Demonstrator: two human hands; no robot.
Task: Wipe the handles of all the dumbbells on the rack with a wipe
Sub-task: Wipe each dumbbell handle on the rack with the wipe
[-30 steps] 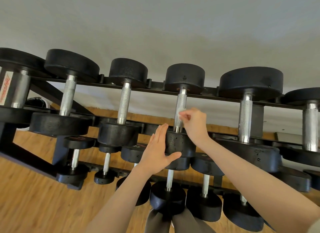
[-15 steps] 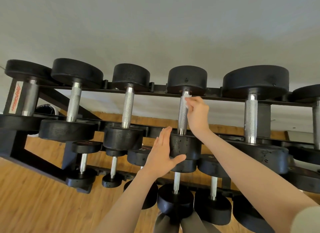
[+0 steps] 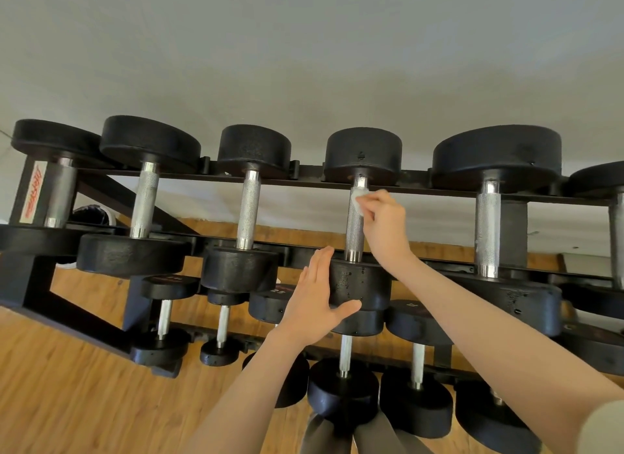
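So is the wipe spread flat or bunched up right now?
Bunched up: the right hand pinches the wipe as a small wad against the handle.

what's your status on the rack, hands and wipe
Right hand pinching wipe at handle top. Left hand flat on dumbbell head. Nothing blocking.

Red slanted brand lettering on a white label (image 3: 32, 192) on the rack's left upright (image 3: 21, 196), too blurred to read, faint unreadable number marks on lower dumbbell heads (image 3: 277, 289)
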